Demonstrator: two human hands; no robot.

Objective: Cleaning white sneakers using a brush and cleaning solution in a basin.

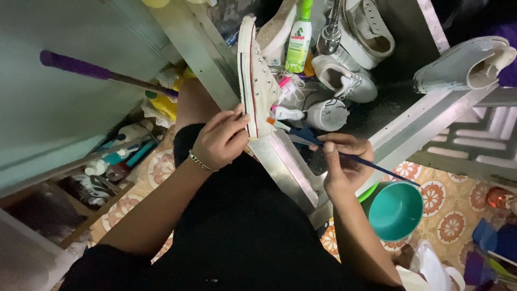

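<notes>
White sneaker (258,86), red-striped sole, upright

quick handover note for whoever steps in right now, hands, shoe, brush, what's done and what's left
Left hand: grips the white sneaker by its heel end, sole edge turned up, over the sink.
Right hand: holds a thin blue-handled brush, tip at the sneaker's side near the heel.
Done: cannot tell how much is brushed.
Left: other white shoes lie in the sink; green bottle stands behind them; teal bucket on the floor.

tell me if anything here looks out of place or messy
Yes: several white sneakers lie heaped at odd angles in the sink around the tap. The left hand holds one white sneaker on edge; the right hand holds a thin brush.
</notes>
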